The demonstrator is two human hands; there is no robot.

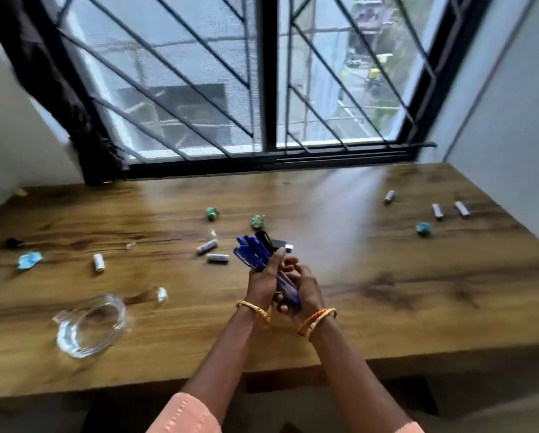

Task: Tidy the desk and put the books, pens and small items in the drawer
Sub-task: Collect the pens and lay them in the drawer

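Note:
Both hands hold a bundle of blue and black pens above the middle of the wooden desk. My left hand grips the bundle from the left, thumb up along the pens. My right hand wraps the lower ends from the right. Small white cylinders lie scattered on the desk: one at the left, two near the centre, and three at the far right. A small black and white item lies just behind the pens.
A clear glass dish sits near the front left edge. Crumpled green and blue paper balls dot the desk. A barred window runs behind the desk; a wall closes the right side.

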